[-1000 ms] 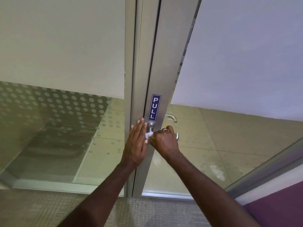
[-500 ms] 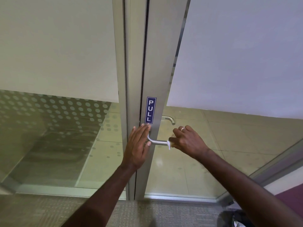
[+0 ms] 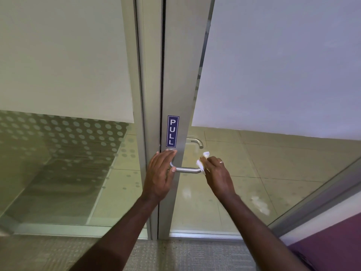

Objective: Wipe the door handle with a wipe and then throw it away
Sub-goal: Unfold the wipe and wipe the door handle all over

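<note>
1. The wipe point(image 3: 202, 165) is a small white crumpled sheet, pinched in the fingers of the right hand point(image 3: 218, 174) at the free end of the door handle point(image 3: 187, 170). One tuft sticks up at 12 o'clock from the fingers and a fold hangs against the tip of the bar.
2. The right hand is closed around the wipe, fingers curled, with only the white edges showing.
3. The left hand point(image 3: 161, 173) lies flat and open against the door frame point(image 3: 181, 94), fingers spread toward 12 o'clock, gripping nothing. Its thumb touches the bar near the pivot.
4. The wipe looks light, soft and limp. It will likely bunch or slip out unless it is wrapped round the bar and squeezed.
5. The handle is a smooth metal tube, stiff and probably slick. The best hold seems to be a full wrap at the straight middle, at 9 o'clock from the wipe.
6. A PULL sign point(image 3: 173, 131) sits just above the handle.
</note>
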`<state>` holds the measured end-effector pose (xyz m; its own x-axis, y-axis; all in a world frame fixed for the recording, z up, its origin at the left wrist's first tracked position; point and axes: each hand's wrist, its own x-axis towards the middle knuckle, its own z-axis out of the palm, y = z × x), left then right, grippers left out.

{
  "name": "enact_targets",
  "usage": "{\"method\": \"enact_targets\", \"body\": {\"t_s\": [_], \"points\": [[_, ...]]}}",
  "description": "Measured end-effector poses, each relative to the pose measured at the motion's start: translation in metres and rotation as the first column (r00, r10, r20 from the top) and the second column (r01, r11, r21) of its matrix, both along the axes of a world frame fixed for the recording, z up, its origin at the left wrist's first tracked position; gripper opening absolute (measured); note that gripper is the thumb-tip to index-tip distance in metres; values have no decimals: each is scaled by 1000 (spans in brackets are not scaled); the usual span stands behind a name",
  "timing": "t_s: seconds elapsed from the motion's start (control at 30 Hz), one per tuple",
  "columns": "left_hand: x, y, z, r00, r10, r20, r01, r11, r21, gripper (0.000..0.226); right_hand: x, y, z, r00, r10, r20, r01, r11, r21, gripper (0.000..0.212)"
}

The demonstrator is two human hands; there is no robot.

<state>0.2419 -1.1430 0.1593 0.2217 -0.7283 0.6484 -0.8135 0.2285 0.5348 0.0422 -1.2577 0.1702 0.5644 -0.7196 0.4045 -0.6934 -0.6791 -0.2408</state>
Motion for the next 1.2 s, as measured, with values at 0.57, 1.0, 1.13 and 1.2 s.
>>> {"method": "enact_targets", "body": {"t_s": [0.57, 1.0, 1.13, 1.2], "points": [[-4, 8, 7, 999, -4, -41, 2, 999, -36, 49, 22, -3, 7, 811, -345, 472, -51, 763, 645, 34], [10, 15, 2, 984, 113, -137, -125, 989, -80, 45, 56, 61, -18, 69, -870, 488, -551, 375, 746, 24], [14, 20, -2, 983, 136, -123, -142, 989, -34, 45, 78, 83, -24, 40, -894, 446, -638, 321, 700, 27], [17, 22, -1, 987, 124, -97, -127, 992, -24, 45, 89, 91, -24, 41, -891, 453, -678, 308, 668, 26]]}}
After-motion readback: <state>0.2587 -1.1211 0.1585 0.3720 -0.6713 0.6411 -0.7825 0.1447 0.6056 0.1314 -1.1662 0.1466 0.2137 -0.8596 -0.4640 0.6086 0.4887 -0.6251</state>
